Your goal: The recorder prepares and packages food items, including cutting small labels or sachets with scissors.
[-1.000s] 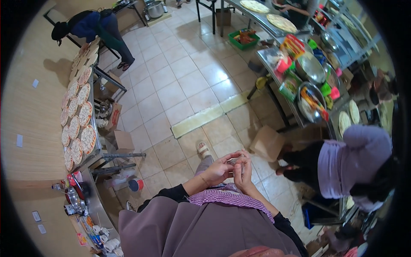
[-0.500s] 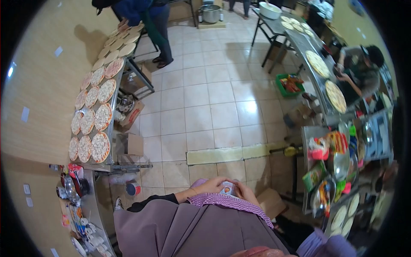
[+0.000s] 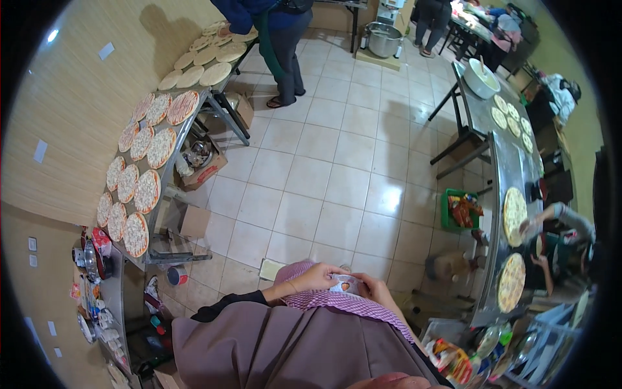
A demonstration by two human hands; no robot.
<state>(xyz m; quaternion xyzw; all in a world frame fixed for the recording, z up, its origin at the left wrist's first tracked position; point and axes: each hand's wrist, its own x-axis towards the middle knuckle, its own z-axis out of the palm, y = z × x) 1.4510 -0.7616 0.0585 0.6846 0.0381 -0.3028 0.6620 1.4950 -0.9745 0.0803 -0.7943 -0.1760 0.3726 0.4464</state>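
At my waist, above the purple checked apron (image 3: 350, 310), both hands are closed around a pale item (image 3: 343, 286) with a small orange print; whether it is loose or part of the apron, I cannot tell. My left hand (image 3: 314, 279) grips it from the left, fingertips at its upper edge, and my right hand (image 3: 379, 290) holds its right side with bent fingers.
Topped pizzas (image 3: 148, 191) and plain bases (image 3: 214, 74) line the left tables, where a person (image 3: 278, 58) stands. On the right are a long steel table (image 3: 512, 162), a white tub (image 3: 481, 80), a worker's arm (image 3: 554, 214), a green crate (image 3: 461, 209) and a cluttered stand (image 3: 492, 350).
My view has shifted forward down the aisle, so the right-hand tables sit lower and the person in lilac has left view. My hands stay at my waist, the printed item now showing.
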